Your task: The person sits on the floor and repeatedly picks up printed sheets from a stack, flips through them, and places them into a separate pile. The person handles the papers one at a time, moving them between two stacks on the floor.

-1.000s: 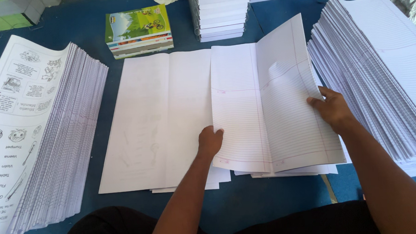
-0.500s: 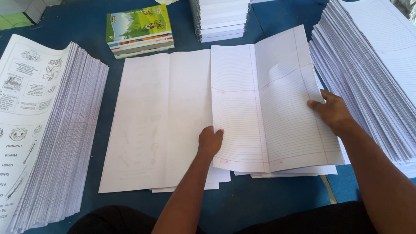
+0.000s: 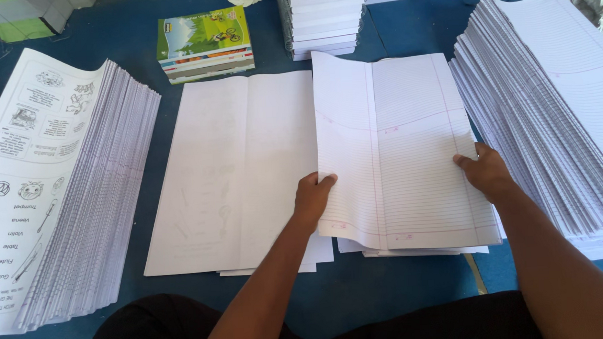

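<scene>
Both arms come up from the bottom of the view, forearms angled in toward the middle. The left hand (image 3: 312, 198) sits at the left edge of the ruled sheet (image 3: 400, 150), fingers (image 3: 324, 182) curled over that edge and pinching it, so the edge lifts a bit off the pile. The right hand (image 3: 484, 171) is at the sheet's right edge, fingers flat and pressing on the paper with the thumb side toward the centre, so it looks more like holding it down than a closed grip. The ruled sheet lies on top of a thin pile of the same sheets (image 3: 422, 249), right of centre on the blue worktop (image 3: 363, 297), just beside the plain white sheets (image 3: 240, 173) spread out on its left. Compared with a second ago, the sheet is lying flatter and squarer: its upper right part was raised and skewed then, now it's nearly level with the pile, and the left hand has slid up onto its edge rather than resting below it. Tall stack of ruled paper (image 3: 553, 108) is on the right, the printed picture sheets (image 3: 48, 189) stack on the left, and a few colourful booklets (image 3: 204, 44) sit at the top next to another white stack (image 3: 321, 17).
</scene>
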